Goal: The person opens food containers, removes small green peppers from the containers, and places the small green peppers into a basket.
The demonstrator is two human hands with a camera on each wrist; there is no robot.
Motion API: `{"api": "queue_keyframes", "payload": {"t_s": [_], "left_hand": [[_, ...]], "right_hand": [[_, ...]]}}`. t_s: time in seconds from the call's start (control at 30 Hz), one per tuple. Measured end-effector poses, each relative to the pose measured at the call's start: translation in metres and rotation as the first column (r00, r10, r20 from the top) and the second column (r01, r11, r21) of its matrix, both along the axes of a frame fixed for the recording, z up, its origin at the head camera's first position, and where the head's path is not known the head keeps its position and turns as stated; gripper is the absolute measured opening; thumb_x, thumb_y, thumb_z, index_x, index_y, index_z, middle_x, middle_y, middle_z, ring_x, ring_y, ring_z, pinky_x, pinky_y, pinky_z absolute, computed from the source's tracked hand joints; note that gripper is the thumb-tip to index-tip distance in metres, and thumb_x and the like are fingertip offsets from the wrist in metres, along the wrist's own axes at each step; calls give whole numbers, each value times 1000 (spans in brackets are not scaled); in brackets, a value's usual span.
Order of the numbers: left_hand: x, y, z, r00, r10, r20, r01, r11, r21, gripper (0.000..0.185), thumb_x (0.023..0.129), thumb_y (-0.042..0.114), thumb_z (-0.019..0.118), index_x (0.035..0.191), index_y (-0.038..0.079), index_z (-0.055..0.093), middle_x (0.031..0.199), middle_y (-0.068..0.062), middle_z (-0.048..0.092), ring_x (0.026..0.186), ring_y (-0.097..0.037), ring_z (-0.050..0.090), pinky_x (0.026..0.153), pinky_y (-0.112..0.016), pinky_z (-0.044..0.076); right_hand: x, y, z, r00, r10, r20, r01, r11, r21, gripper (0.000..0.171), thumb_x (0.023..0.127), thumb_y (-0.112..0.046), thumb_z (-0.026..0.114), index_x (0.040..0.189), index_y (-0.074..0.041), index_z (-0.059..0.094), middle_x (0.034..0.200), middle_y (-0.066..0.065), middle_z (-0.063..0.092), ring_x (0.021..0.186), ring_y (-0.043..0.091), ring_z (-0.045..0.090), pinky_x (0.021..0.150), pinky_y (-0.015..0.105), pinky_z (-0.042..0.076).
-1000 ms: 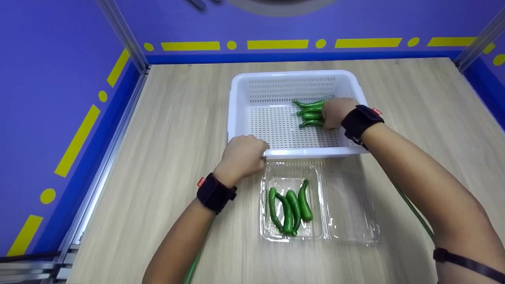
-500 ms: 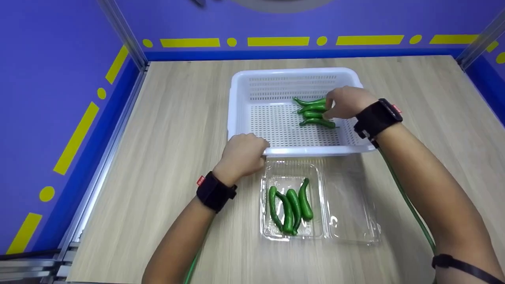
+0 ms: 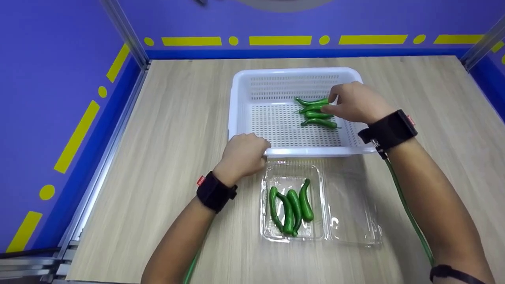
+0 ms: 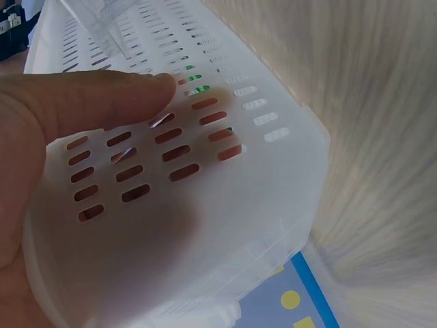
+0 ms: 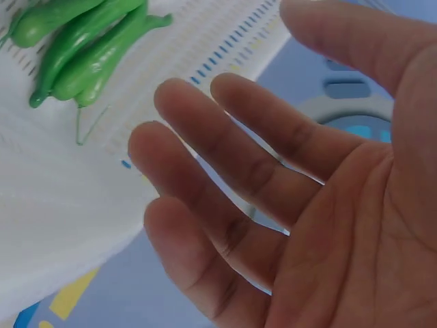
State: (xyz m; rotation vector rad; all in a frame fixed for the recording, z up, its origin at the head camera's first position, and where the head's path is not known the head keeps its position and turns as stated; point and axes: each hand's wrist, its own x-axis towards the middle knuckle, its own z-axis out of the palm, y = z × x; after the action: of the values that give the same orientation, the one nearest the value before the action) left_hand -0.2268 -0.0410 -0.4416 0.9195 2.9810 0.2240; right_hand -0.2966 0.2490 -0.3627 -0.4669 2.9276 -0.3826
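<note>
The right hand had lifted off, fingers loose and empty, leaving the green chili peppers inside the white perforated plastic basket, whose near rim the left hand gripped, apparently steadying it.

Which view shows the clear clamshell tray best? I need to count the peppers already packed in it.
The head view: the clear clamshell tray lies open on the table, four green peppers in its left half. The left wrist view shows mostly the white basket; the right wrist view shows the right hand and the basket's peppers only.
</note>
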Motion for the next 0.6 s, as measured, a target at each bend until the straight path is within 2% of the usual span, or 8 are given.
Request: {"api": "queue_keyframes", "payload": {"t_s": [0.1,0.27,0.43,0.6], "left_hand": [[0,1,1,1000,-1,2,1,1000,2,32,77,5,61,63,21,37,59,7,36,58,-14,44,53,-34,45],[0,1,2,1000,2,-4,-2,1000,5,32,76,4,61,62,21,38,58,7,37,57,-14,44,52,-32,43],[0,1,1,1000,0,-7,0,1000,15,33,75,3,60,62,21,36,59,7,36,58,-13,42,52,-33,44],[0,0,-1,1000,1,-11,-1,1000,6,33,77,5,61,62,21,36,60,7,37,58,-14,43,52,-33,44]], "right_hand": [[7,1,3,1000,-8,-24,7,999,-35,36,92,-35,68,107,-2,70,97,15,73,70,23,62,57,31,45],[16,2,8,999,-20,-25,18,997,-80,41,94,-38,66,113,-2,68,104,18,72,83,27,66,64,34,49],[25,1,11,999,-32,-27,29,991,-128,45,95,-44,65,114,-4,67,102,17,71,87,29,66,67,36,49],[34,-2,11,997,-38,-60,25,978,-206,40,95,-44,66,110,-6,69,98,13,72,85,27,67,67,36,50]]}}
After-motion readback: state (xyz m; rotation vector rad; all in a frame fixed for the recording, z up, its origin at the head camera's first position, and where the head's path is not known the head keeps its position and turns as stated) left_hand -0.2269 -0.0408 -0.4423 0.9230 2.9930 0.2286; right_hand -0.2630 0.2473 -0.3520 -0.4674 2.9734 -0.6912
